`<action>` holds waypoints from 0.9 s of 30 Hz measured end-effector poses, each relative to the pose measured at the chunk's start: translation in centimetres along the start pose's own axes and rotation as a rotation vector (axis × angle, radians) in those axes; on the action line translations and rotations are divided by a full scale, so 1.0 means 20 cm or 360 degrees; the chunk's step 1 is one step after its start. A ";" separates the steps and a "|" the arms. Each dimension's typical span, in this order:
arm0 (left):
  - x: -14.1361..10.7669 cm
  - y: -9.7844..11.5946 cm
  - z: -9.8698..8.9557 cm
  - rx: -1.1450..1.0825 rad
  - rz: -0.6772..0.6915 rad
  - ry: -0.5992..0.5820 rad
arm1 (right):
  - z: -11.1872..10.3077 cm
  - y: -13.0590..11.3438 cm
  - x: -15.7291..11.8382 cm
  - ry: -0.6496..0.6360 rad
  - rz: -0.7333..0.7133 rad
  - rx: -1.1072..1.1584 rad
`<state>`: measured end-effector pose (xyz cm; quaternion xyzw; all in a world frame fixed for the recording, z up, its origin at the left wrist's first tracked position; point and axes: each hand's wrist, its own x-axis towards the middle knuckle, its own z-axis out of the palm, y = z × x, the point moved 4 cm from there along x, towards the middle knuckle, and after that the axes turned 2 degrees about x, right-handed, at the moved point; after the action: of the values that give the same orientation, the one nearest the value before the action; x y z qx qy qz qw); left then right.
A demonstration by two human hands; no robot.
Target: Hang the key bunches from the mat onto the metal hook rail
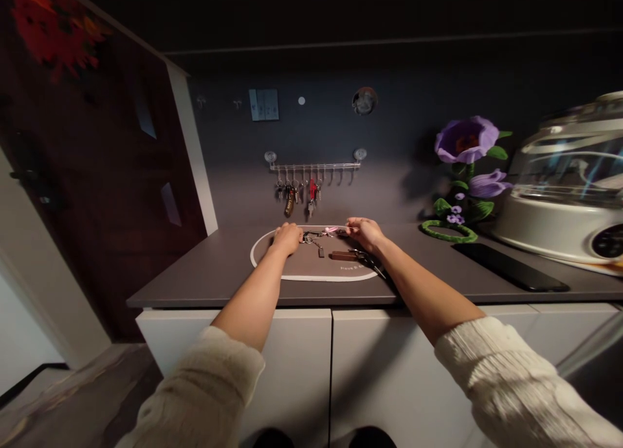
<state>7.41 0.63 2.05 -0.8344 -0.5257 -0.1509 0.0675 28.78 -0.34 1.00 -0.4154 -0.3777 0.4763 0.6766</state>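
My left hand is at the left part of an oval grey mat with a white rim, its fingers curled at the end of a keychain. From there the keychain runs right along the back of the mat, with a small grey tag and a pink piece. My right hand hovers over the mat's right side beside the keychain's other end, fingers bent but a little apart. Below it lies a brown key fob with keys. The undersides of both hands are hidden.
On the wall behind, a hook rail carries several key bunches. To the right stand purple flowers with a green ring base, a black phone and a white appliance with a clear top. White cabinet doors are below the counter.
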 end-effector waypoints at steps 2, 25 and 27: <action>0.00 -0.03 0.00 -0.0034 -0.0032 -0.0087 | -0.01 0.00 0.00 0.0019 -0.0010 0.0016; -0.02 -0.08 0.01 -0.0267 0.0136 -0.0204 | -0.10 -0.02 0.01 0.0261 -0.0387 -0.1161; -0.02 -0.08 0.01 -0.0311 0.0134 -0.0161 | -0.08 -0.01 0.01 0.0138 -0.0415 -0.1323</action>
<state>5.84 0.98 1.68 -0.8649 -0.4758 -0.1562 -0.0345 30.26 -0.56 0.66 -0.6210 -0.5578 0.1766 0.5216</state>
